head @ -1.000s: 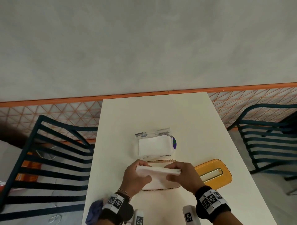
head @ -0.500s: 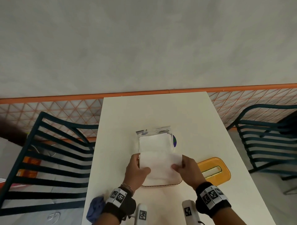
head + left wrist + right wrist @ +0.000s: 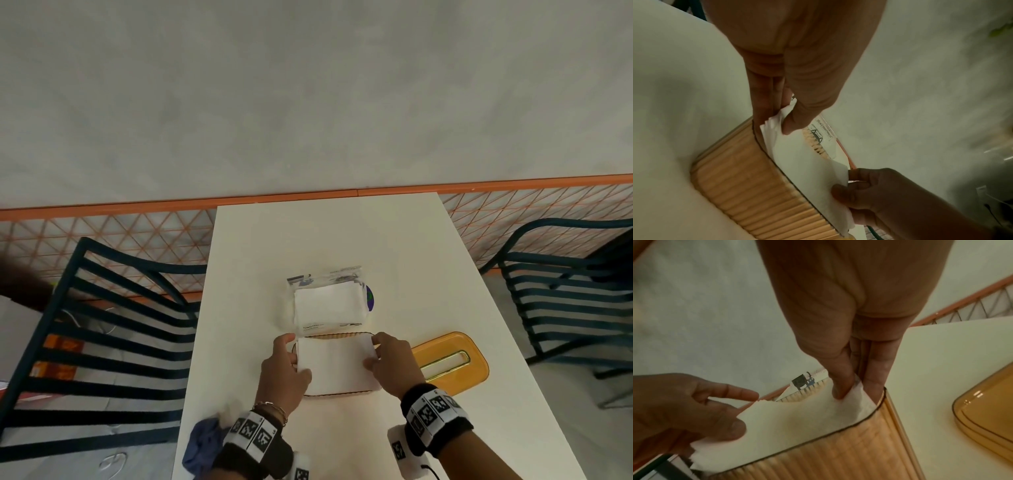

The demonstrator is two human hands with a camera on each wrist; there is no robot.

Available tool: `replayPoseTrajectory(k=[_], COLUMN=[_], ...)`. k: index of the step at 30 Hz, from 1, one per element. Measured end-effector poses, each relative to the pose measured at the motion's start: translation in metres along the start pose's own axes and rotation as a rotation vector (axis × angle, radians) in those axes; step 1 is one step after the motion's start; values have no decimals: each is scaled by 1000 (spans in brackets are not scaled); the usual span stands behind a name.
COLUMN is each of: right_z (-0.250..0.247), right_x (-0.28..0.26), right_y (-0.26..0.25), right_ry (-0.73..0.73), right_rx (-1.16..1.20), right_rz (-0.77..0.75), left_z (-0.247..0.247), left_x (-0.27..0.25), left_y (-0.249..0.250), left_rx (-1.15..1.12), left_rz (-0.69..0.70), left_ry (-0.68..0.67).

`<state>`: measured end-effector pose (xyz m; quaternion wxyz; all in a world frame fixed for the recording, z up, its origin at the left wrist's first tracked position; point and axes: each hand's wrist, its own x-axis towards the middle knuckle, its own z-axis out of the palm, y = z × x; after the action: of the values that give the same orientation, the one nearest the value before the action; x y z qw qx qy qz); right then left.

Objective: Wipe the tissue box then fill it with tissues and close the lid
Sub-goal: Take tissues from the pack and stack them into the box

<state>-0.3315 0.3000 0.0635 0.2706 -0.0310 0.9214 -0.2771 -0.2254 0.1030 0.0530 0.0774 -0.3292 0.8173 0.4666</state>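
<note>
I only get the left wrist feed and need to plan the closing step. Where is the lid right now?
Observer: The amber lid lies flat on the table, just right of the tissue box.
Operator: Are any more left in the pack, besides the tissues in the box's mouth?
Observer: Yes. Apart from those tissues, the open tissue pack behind the box shows a white stack inside.
Operator: And the wiping cloth?
Observer: A blue cloth lies crumpled at the table's near left edge.
</note>
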Motion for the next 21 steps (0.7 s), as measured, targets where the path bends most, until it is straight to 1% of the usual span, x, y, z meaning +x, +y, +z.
replayPoseTrajectory(k=[3,6,8,9,11,13,15,16,18,21], right_z=[0,-2,-3,-4,-4,-2,3,4,6,5], right_x=[-2,-6,-9,-10,-11,-14,-16,-16,-18,-18], right_y=[-2,-1,0,0,0,-2,-3,-4,-5,-6], right_ry=[39,99,137,146,113,12,-76,-104,-116,-70], right_rx=[-97,-204,-255,-269,-283,-328,-406,-439,-469,-498], right_rz=[21,15,-35,-87,-221,-336,-411,-417,-411,-443], left_z=[1,0,-3,-5,-6,-2,5,8,11,13], left_x=[1,-1,-2,-3,-1,3,7,10,11,16], left_y=[3,6,10,11,12,10,7,6,7,8], left_rx=[55,203,322,358,408,468,547,584,633,665], left_rz=[33,89,141,175,247,300,342,357,364,406], left_ry=[7,36,82,88,40,-72,-164,-188,-198,-145])
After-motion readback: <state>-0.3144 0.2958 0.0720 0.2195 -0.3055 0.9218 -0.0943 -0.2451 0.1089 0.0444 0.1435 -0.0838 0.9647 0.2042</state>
